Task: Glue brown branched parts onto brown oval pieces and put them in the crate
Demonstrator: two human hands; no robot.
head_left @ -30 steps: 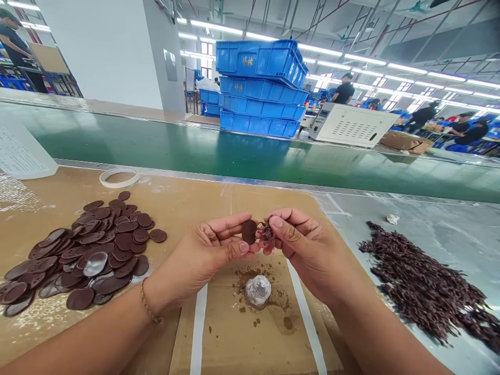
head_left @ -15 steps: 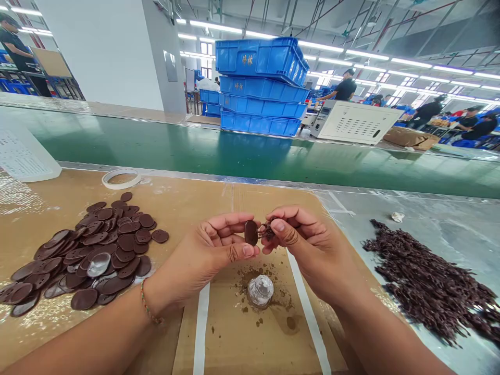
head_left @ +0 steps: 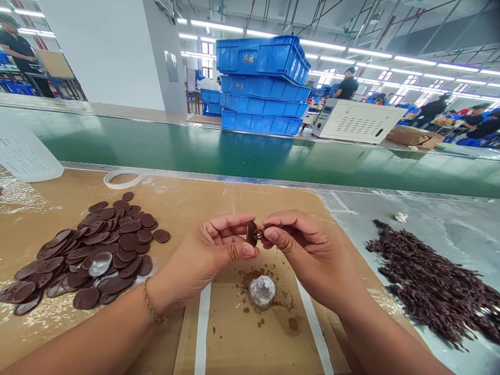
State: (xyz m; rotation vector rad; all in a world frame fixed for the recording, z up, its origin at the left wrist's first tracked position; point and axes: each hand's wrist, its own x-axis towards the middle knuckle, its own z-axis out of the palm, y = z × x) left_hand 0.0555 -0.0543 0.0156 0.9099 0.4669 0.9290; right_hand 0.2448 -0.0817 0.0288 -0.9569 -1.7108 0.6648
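Observation:
My left hand (head_left: 219, 252) pinches a glossy dark brown oval disc (head_left: 251, 234) on edge between thumb and fingers. In my right hand (head_left: 308, 250) is a small dark brown branched piece (head_left: 259, 234), gripped by thumb and forefinger, its tip against the disc's right face; most of it is hidden by the fingers. Below both hands, a small clear round container with whitish contents (head_left: 262, 291) stands on wet-spotted cardboard. A heap of similar brown oval discs (head_left: 127, 242) lies to the left. Many brown branched pieces (head_left: 433, 284) are piled on the right.
A white tape roll (head_left: 123, 178) and a translucent labelled jug (head_left: 31, 153) are at the back left. Beyond the table edge runs a green conveyor belt (head_left: 175, 146). Stacked blue crates (head_left: 261, 86) and a beige metal box (head_left: 357, 121) stand behind it. People work in the background.
My right hand has brought the branched piece leftward against the disc, and its fingers have closed in. The disc has turned more edge-on in my left hand.

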